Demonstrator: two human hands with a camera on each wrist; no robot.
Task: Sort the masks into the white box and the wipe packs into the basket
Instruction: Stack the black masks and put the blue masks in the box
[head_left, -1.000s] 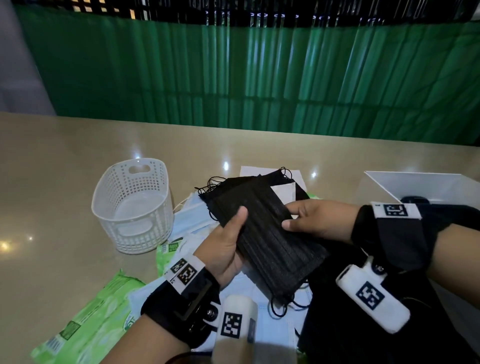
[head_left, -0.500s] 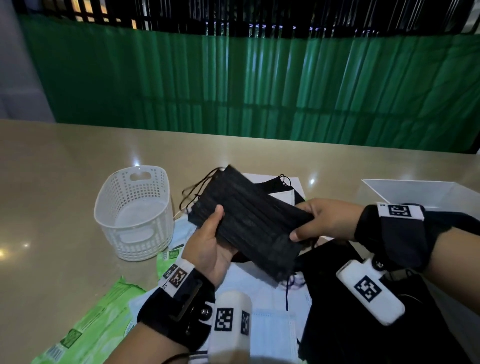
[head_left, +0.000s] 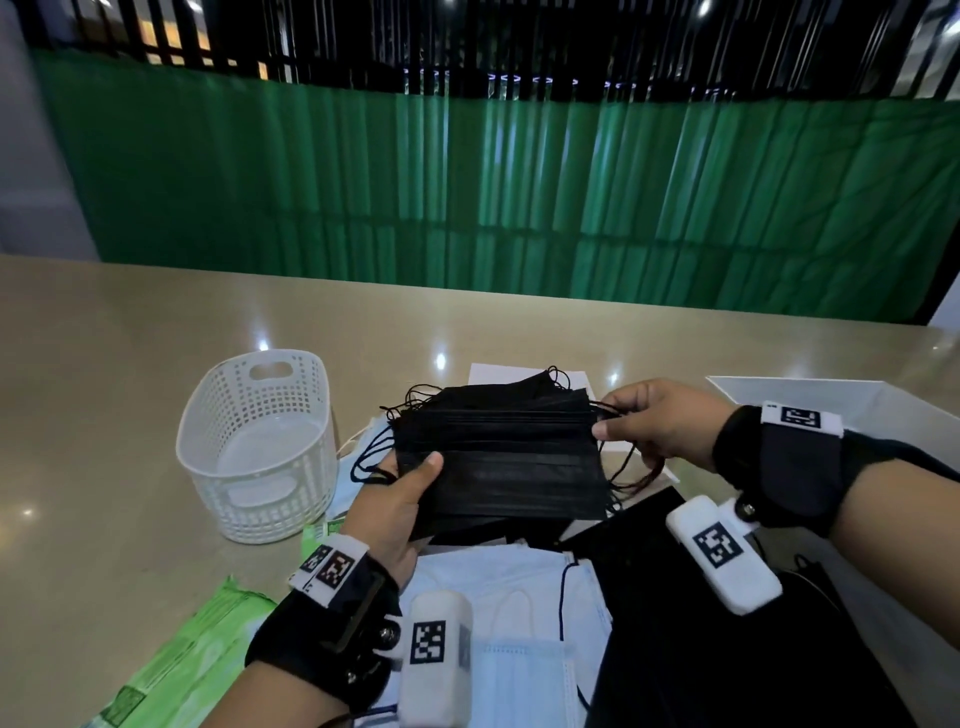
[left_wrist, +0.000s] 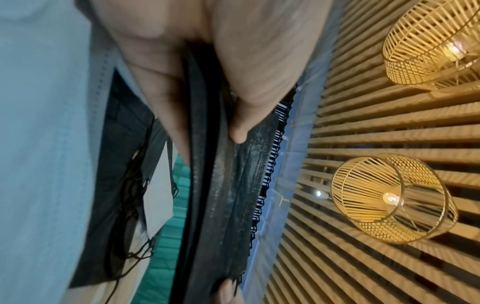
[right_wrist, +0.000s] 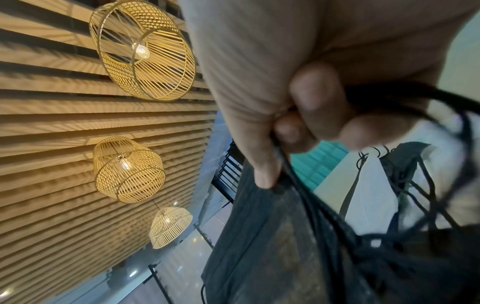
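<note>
At centre frame, the left hand (head_left: 395, 499) and right hand (head_left: 657, 423) each pinch an end of a stack of black masks (head_left: 501, 460), lifted above the table (head_left: 104, 415). The white basket (head_left: 257, 447) stands left of it, the white box (head_left: 810, 397) at the right edge.

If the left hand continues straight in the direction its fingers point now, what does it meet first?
The left hand points forward and rightward, under the stack of black masks it grips. Beyond them probably the right hand holding the other end; depth is unclear.
</note>
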